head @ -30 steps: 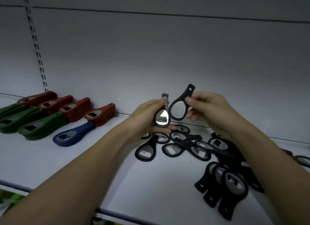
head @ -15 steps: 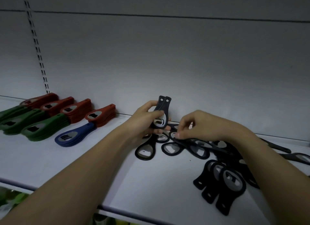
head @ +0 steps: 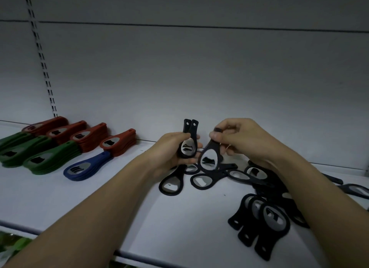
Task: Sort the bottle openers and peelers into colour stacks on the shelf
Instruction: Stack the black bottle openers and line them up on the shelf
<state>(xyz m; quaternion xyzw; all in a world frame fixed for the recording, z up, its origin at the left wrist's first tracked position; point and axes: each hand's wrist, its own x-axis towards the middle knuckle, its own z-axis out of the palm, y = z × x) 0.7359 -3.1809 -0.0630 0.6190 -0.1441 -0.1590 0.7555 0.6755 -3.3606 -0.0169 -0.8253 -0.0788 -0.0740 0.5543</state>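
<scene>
— How many has each hand got?
— The left hand (head: 171, 150) grips two black openers (head: 188, 141), handles up. The right hand (head: 242, 140) pinches one black opener (head: 209, 158) by its handle, head hanging below the grip, just right of the pair.
— And the shelf (head: 119, 197)?
— Left of the pair: four red stacks (head: 117, 143), three green stacks (head: 51, 159), one blue stack (head: 86, 167). Loose black ones (head: 259, 213) lie beneath and to the right.

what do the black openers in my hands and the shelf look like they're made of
Black openers: likely matte plastic or rubbery bodies, dull and unreflective, around an insert that looks like polished metal, since it shines like a mirror. Shelf: probably painted sheet metal, judging by its smooth, even white surface and thin front edge; the dim light leaves that uncertain.
</scene>
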